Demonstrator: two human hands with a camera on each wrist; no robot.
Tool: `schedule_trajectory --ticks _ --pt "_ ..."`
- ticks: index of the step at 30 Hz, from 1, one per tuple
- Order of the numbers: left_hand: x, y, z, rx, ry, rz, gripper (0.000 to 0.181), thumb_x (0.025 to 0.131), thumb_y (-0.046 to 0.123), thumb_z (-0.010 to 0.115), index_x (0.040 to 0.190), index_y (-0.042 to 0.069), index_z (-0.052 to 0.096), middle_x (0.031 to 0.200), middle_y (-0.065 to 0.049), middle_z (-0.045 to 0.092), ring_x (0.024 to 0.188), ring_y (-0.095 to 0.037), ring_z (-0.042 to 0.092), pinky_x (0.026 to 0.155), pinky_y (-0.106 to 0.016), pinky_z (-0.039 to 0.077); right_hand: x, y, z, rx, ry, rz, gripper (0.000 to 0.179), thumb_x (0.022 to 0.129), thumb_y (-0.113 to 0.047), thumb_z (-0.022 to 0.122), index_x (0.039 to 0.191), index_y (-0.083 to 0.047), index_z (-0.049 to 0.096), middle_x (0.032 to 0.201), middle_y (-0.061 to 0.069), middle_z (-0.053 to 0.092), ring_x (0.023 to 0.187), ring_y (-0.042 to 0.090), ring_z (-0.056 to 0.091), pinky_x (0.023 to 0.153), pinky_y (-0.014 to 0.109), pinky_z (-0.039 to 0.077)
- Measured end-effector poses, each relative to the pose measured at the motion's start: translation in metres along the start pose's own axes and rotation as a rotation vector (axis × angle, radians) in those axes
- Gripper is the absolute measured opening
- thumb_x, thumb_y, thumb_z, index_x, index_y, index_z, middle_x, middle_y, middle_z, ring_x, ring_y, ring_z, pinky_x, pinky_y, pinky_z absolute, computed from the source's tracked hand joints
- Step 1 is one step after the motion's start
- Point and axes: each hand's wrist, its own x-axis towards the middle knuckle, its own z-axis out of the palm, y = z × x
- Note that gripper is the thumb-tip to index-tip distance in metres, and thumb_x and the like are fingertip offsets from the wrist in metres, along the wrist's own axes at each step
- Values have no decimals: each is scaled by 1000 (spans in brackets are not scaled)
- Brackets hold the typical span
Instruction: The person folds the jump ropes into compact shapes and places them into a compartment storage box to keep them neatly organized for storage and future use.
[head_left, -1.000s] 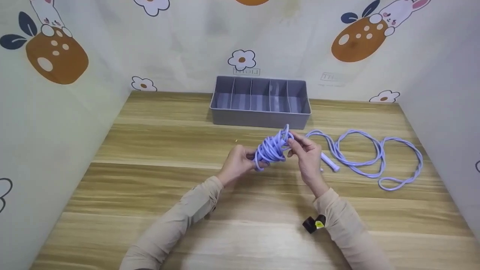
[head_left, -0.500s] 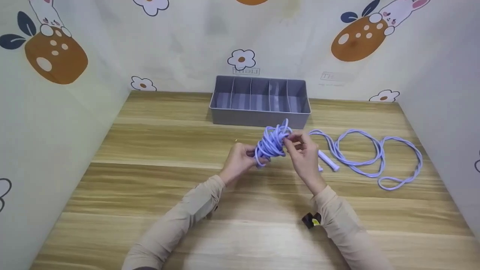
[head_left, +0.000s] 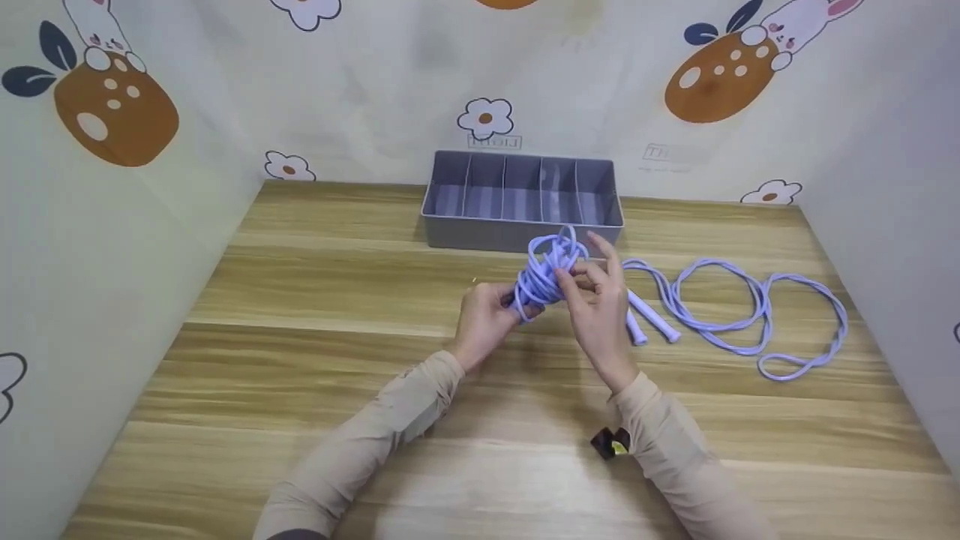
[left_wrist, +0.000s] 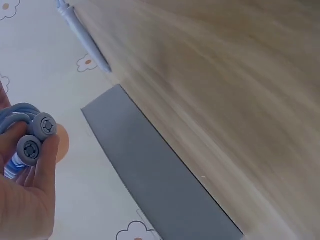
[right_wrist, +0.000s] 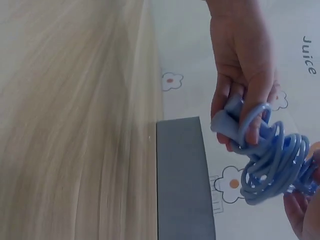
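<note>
the wound pale-blue skipping rope [head_left: 541, 279] is held up above the desk [head_left: 300, 300], just off centre towards three o'clock in the head view, with the left hand [head_left: 484, 319] at its eight o'clock in a narrow grip round the handle ends [left_wrist: 45, 124] and the right hand [head_left: 600, 311] at its four o'clock, thumb and fingers pinching the coils, one finger raised. a grey five-compartment box [head_left: 517, 234] stands beyond at eleven o'clock, and at three o'clock a second pale-blue rope [head_left: 764, 309] lies loosely looped on the desk, its two handles [head_left: 654, 317] near the right hand.
</note>
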Motion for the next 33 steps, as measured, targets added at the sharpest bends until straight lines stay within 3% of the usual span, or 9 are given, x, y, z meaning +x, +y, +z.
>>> schedule_trajectory --ticks 3,5,7,10,14,17,22,26,33 --pt "3 5 1 -171 -31 -100 15 67 2 75 80 -5 70 75 -15 69 63 -13 65 56 -20 53 -1 9 4 -127 82 -163 13 80 -11 69 75 -1 63 118 16 46 88 23 50 74 30 44" --pt "5 7 1 -327 -62 -213 21 68 -3 74 86 -10 67 80 -20 67 66 -18 67 59 -24 55 -2 10 6 -168 154 -274 12 76 -7 71 74 0 62 105 18 47 84 26 47 71 30 40" --pt "8 9 0 -447 -65 -323 27 68 -6 73 93 -13 65 85 -24 66 66 -17 67 62 -26 55 -2 11 9 -162 189 -336 12 74 -2 72 74 2 61 95 18 46 79 26 46 67 28 40" --pt "14 10 -3 -596 -12 -485 28 72 -6 70 98 -14 62 87 -23 66 62 -14 65 63 -28 56 -7 12 13 -138 167 -361 11 73 0 71 76 2 61 87 17 46 75 25 49 67 26 41" --pt "19 8 -7 -719 74 -601 26 76 -6 66 99 -15 60 77 -16 67 57 -13 62 62 -29 56 -18 13 21 -160 85 -335 12 74 -2 71 80 1 61 85 15 48 72 22 54 66 25 47" --pt "20 6 -6 -741 99 -608 25 76 -7 65 99 -16 59 71 -9 66 56 -12 61 61 -27 55 -24 14 26 -186 21 -289 21 74 -8 73 89 0 60 90 13 50 73 22 54 65 29 48" --pt "23 8 -3 -719 108 -580 23 78 -5 64 98 -15 59 71 -8 66 57 -11 60 60 -26 55 -26 17 32 -256 -80 -252 44 74 -16 75 110 -2 54 101 14 50 81 22 54 68 30 51" --pt "25 13 -3 -710 12 -576 22 80 -8 56 101 -16 58 74 -7 64 61 -10 59 64 -25 54 -20 24 29 -232 -103 -247 46 74 -7 72 115 1 51 103 16 49 88 28 56 74 30 52" --pt "39 12 -14 -788 -226 -506 32 87 -8 45 118 -15 47 96 -13 63 74 -9 60 85 -30 50 9 30 20 -127 -180 -190 49 76 -10 70 118 7 49 102 19 48 94 27 55 79 30 51"
